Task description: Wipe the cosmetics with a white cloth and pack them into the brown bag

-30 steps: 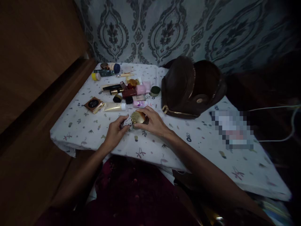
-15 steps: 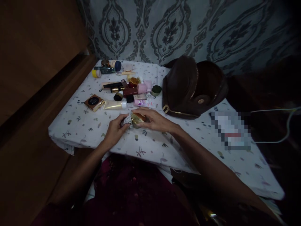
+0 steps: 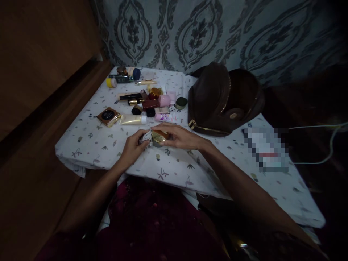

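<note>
Over the near part of the table my right hand (image 3: pixel 182 137) grips a round jar with a shiny gold lid (image 3: pixel 160 137). Close beside it, my left hand (image 3: pixel 133 148) is closed on a crumpled whitish-grey cloth (image 3: pixel 146 137), which meets the jar's left side. Both arms reach in from the bottom of the view. Just beyond my hands lie a cream tube with a white cap (image 3: pixel 132 120) and a pink tube (image 3: pixel 164 117). A square compact (image 3: pixel 108 116) rests farther left.
Several cosmetics, among them a dark green-lidded jar (image 3: pixel 181 103) and a yellow-lidded jar (image 3: pixel 111 83), stand or lie toward the back. A brown bag (image 3: pixel 209 98) sits open at the back right. A blurred-out flat item (image 3: pixel 268 150) lies right, near a white cable (image 3: pixel 315 127).
The jar has tilted slightly in my right hand, so more of its gold lid and lower side shows. My hands stay in nearly the same place.
</note>
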{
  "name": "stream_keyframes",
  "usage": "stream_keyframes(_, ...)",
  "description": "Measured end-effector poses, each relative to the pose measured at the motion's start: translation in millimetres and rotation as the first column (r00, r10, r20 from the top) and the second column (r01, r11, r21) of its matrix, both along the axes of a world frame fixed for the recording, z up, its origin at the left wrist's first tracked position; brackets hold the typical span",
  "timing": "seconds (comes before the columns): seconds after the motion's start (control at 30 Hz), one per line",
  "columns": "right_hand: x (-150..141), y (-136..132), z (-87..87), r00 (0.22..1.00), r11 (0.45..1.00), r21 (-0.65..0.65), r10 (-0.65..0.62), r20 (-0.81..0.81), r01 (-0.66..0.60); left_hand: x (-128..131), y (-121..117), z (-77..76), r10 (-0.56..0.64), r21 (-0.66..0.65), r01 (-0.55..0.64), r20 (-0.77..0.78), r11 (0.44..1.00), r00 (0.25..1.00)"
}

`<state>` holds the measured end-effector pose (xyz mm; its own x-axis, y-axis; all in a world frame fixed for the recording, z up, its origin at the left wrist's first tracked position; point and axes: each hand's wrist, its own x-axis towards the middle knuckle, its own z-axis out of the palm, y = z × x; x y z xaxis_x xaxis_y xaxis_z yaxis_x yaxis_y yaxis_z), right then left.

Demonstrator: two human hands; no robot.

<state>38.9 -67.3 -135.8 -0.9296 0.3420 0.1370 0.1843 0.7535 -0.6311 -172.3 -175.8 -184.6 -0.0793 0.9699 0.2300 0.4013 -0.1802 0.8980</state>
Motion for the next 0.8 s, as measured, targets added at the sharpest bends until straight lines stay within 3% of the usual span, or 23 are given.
stream_keyframes(0.07, -4.4, -6.4, 0.1, 0.995, 0.994, 0.051, -0.102, 0.018, 0.101, 0.1, -0.2, 0.9, 0.007, -0.01, -0.007, -0.015, 1.0, 1.0)
stream_keyframes(0.17, -11.1, -20.2, -1.8, 0.944, 0.937, 0.162, -0.324, 0.066, 0.311, 0.0, -0.1, 1.5, 0.0, -0.018, 0.0, -0.023, 1.0, 1.0)
stream_keyframes(0.23, -10.8, -23.7, -2.0, 0.917, 0.914, 0.182, -0.384, 0.102, 0.363, -0.4, 0.2, 1.2, -0.008, -0.018, 0.007, -0.018, 1.0, 1.0)
stream_keyframes(0.3, -5.8, -19.4, -0.3, 0.947, 0.949, 0.144, -0.298, 0.123, 0.28, -0.9, 0.5, 0.8, -0.013, -0.023, 0.012, -0.012, 1.0, 1.0)
stream_keyframes(0.37, 0.8, -10.7, 2.8, 0.984, 0.989, 0.082, -0.129, 0.123, 0.119, -1.2, 0.5, 0.6, -0.013, -0.032, 0.013, -0.006, 0.999, 1.0)
stream_keyframes(0.47, 3.6, -3.2, 6.8, 0.995, 0.999, 0.038, -0.005, 0.102, 0.001, -1.2, 0.1, 1.4, -0.018, -0.03, 0.018, 0.004, 0.999, 1.0)
stream_keyframes(0.57, -5.7, -11.8, 6.6, 0.975, 0.98, 0.089, -0.188, 0.119, 0.178, -1.1, -0.1, 3.2, -0.018, -0.036, 0.018, -0.017, 0.999, 1.0)
stream_keyframes(0.67, -14.1, -23.9, 3.9, 0.901, 0.914, 0.113, -0.403, 0.158, 0.389, -1.4, 0.2, 4.0, -0.015, -0.04, 0.013, -0.032, 0.999, 0.999)
stream_keyframes(0.73, -12.6, -23.9, 2.5, 0.902, 0.914, 0.09, -0.405, 0.148, 0.396, -1.8, 0.6, 3.6, -0.022, -0.029, 0.022, -0.016, 0.999, 1.0)
stream_keyframes(0.8, -6.3, -16.7, 2.1, 0.949, 0.955, 0.059, -0.295, 0.112, 0.291, -1.9, 1.0, 3.1, -0.029, -0.026, 0.029, 0.006, 0.999, 1.0)
